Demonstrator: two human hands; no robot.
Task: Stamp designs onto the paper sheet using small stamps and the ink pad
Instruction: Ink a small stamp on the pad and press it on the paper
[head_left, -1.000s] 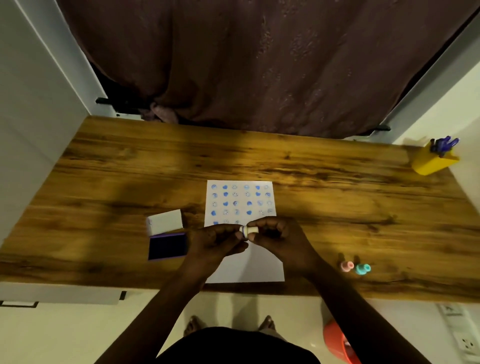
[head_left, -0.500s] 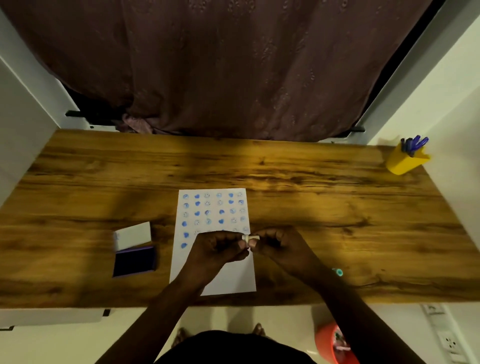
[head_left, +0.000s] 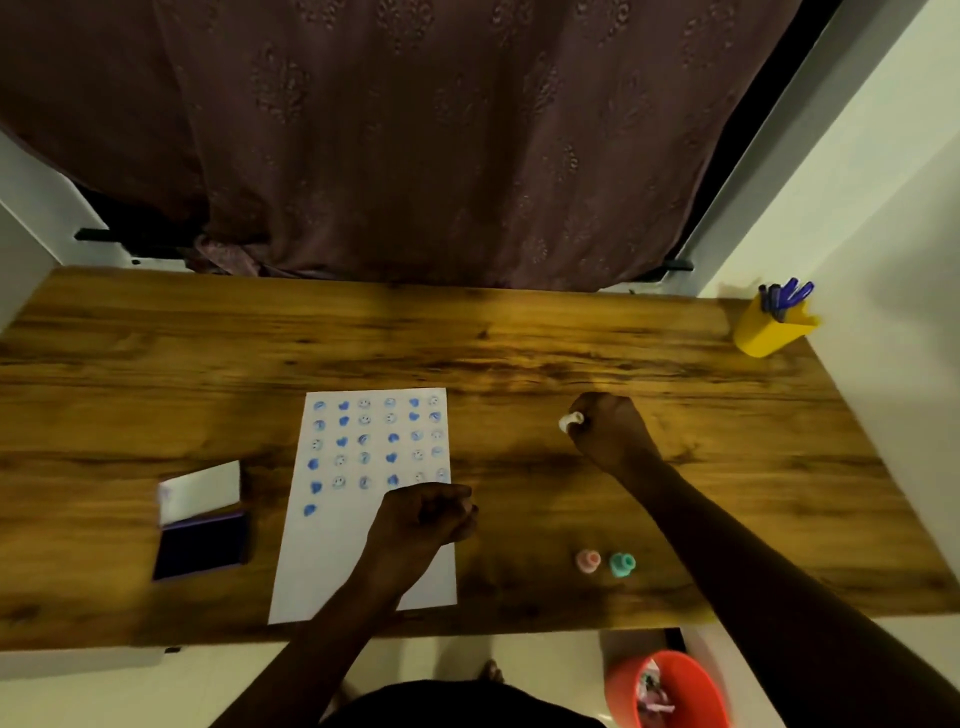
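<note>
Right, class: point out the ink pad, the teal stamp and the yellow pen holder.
ink pad (head_left: 203, 546), head view, middle of the dark inked face
teal stamp (head_left: 622, 564), head view, on its top
yellow pen holder (head_left: 768, 333), head view, on its front wall

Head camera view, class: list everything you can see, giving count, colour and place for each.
table: one, brown wood, centre
paper sheet: one, white with blue stamped prints, mid table
ink pad: one, dark blue, open white lid, left of sheet
small stamps: two, pink and teal, right of sheet
white stamp: one, in right hand
pen holder: one, yellow, blue pens, far right corner
curtain: one, maroon, behind table
bucket: one, orange, floor
left hand: closed, over sheet
right hand: closed on stamp
</note>
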